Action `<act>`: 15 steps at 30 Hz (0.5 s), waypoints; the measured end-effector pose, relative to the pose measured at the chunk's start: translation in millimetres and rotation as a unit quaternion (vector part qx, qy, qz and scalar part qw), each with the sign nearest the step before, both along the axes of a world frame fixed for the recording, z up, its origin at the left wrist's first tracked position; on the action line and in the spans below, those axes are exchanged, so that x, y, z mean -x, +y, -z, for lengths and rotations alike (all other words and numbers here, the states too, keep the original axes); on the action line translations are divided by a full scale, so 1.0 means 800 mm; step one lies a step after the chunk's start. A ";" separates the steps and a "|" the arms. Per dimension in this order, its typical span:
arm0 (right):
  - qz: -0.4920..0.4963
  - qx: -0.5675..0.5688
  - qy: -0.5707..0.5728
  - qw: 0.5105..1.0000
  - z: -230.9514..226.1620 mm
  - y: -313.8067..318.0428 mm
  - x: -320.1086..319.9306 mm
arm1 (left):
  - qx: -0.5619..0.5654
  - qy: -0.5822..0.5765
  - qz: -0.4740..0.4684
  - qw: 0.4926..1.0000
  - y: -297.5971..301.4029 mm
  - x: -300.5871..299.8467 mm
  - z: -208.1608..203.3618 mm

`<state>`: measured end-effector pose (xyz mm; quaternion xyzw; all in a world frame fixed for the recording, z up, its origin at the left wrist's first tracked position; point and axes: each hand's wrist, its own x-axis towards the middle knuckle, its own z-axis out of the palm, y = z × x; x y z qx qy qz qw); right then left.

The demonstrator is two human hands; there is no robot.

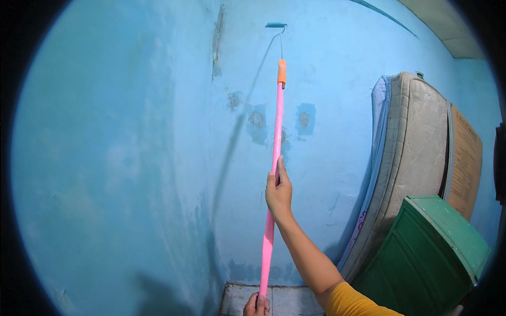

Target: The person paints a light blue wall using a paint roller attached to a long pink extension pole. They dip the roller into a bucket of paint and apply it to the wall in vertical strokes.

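Observation:
A long pink pole (276, 137) with an orange grip (282, 71) near its top carries a small paint roller (276, 25) that rests high on the blue wall (132, 158). My right hand (279, 194) grips the pole about halfway up, arm stretched forward, yellow sleeve at the bottom edge. My left hand (257, 304) holds the pole's lower end at the bottom of the picture; only its fingers show. The pole stands nearly upright, leaning slightly right toward the top.
The wall has several darker patches (257, 122) and a stained corner seam (217, 42). A mattress (408, 158) leans on the wall at right, with a brown board (465, 163) behind it and a green cabinet (432, 247) in front. Tiled floor (287, 300) lies below.

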<state>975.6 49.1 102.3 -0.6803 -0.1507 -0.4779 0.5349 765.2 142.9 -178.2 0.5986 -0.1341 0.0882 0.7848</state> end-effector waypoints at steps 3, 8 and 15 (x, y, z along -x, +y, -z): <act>-0.012 0.022 0.010 1.000 0.007 -0.008 -0.016 | -0.011 0.003 -0.013 1.000 -0.002 -0.011 -0.002; -0.189 -0.026 0.079 0.978 0.039 -0.003 0.025 | -0.022 0.057 0.005 0.998 0.007 -0.023 -0.032; -0.291 -0.064 0.142 0.944 0.048 0.008 0.051 | 0.004 0.065 0.047 0.997 0.020 -0.079 -0.118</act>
